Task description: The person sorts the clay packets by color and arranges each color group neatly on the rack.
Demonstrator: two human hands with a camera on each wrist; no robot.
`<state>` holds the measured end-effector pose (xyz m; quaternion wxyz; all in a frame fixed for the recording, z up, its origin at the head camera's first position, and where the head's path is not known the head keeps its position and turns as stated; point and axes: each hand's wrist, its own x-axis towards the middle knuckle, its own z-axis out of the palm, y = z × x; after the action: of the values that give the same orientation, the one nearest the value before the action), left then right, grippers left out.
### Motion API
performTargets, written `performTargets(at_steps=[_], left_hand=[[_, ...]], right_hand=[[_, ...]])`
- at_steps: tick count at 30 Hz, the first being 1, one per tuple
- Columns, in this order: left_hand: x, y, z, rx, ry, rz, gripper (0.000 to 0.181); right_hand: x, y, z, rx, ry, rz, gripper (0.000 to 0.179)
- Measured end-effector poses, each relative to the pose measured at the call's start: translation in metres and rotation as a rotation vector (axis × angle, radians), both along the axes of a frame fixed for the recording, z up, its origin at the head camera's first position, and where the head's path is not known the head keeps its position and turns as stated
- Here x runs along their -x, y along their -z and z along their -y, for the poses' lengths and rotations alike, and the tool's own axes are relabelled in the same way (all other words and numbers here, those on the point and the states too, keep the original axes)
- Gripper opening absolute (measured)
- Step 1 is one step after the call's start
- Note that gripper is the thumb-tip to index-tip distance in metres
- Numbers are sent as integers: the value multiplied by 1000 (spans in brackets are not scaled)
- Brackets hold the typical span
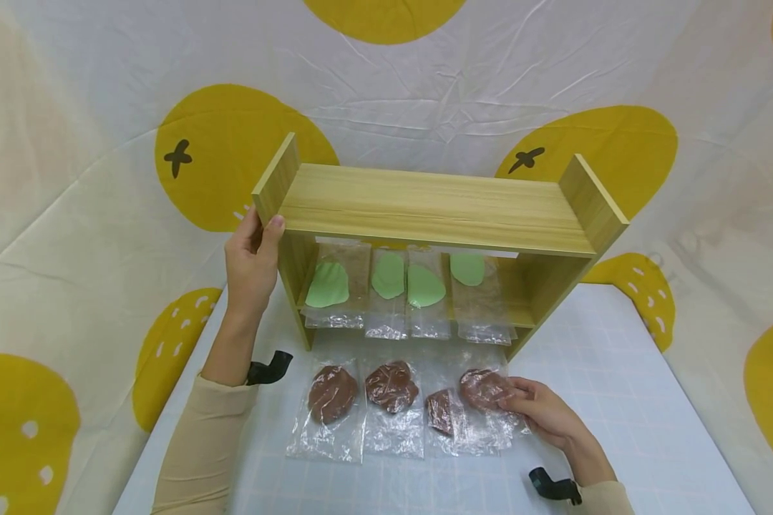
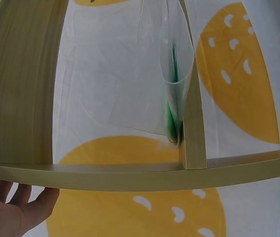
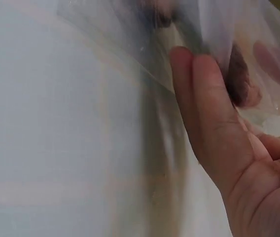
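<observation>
In front of the wooden shelf unit (image 1: 434, 204), the right grip (image 1: 544, 411) pinches a clear bag (image 1: 484, 434) with a brown disc (image 1: 482, 390) between thumb and fingers. The left grip (image 1: 251, 261) curls round the shelf unit's left side panel (image 1: 278, 179). Three similar bags (image 1: 393, 434) lie before it.

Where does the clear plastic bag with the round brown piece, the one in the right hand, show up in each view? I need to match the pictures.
Head: the clear plastic bag with the round brown piece is below and right of centre.
Left wrist: not in this picture.
Right wrist: the bag is at the top, right of centre.
Shared landmark, head and right wrist views only: the right hand pinching it.
</observation>
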<state>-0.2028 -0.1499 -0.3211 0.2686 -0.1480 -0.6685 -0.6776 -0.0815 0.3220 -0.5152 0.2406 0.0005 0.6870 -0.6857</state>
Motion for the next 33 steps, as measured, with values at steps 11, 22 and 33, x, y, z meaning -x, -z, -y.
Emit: performTargets(at_steps=[11, 22, 33], left_hand=[[1, -1, 0, -4, 1, 1, 39], [4, 2, 2, -6, 1, 2, 39], [5, 3, 2, -13, 6, 1, 40]], right_hand=[[-3, 3, 0, 80, -35, 26, 74], [-7, -8, 4, 243, -93, 30, 64], [-8, -21, 30, 441, -245, -93, 60]])
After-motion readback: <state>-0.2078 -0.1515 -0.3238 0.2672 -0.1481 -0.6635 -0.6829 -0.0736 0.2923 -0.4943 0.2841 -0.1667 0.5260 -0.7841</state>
